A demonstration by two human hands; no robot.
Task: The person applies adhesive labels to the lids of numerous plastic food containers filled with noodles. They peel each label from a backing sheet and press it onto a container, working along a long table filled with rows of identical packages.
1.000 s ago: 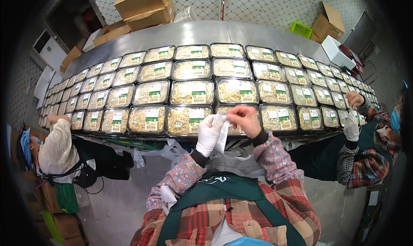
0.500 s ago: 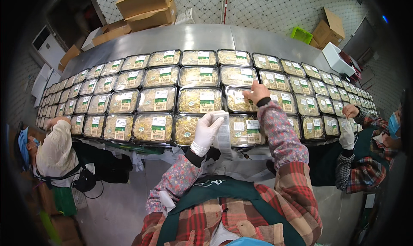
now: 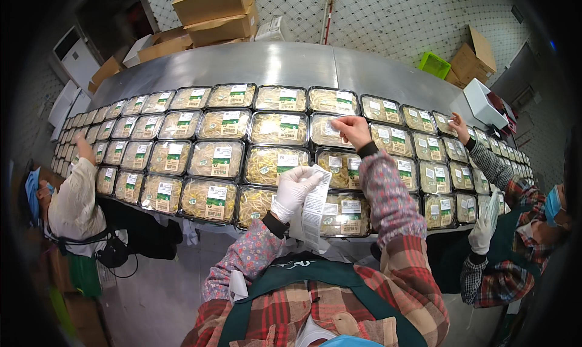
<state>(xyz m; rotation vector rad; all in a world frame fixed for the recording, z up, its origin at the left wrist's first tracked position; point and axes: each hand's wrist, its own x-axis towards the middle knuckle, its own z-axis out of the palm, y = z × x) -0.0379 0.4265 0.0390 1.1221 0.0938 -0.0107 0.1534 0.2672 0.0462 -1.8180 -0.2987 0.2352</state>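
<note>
My left hand [image 3: 296, 190], in a white glove, pinches a hanging strip of white printed labels [image 3: 315, 210] over the near edge of the trays. Farther out, my bare right hand [image 3: 354, 132] has its thumb and forefinger closed over a bean sprout tray [image 3: 321, 124] in the second row from the far side. A small pale sticker seems to be at its fingertips, partly hidden. Just nearer stands another black-rimmed, clear-lidded tray [image 3: 344, 176] bearing a small white sticker. The nearest tray [image 3: 345, 226] below it has one too.
Rows of similar trays [image 3: 221, 159] cover the near part of the steel table [image 3: 285, 62]. A co-worker's bare hand [image 3: 459, 129] reaches over trays at right; their gloved hand [image 3: 482, 232] holds a strip. Another person's arm [image 3: 85, 183] is at left. Cardboard boxes [image 3: 221, 26] stand beyond.
My right hand has moved from the third-row tray to the tray beyond it, and a white sticker shows on the third-row tray. The co-worker's bare hand at right has reached farther out.
</note>
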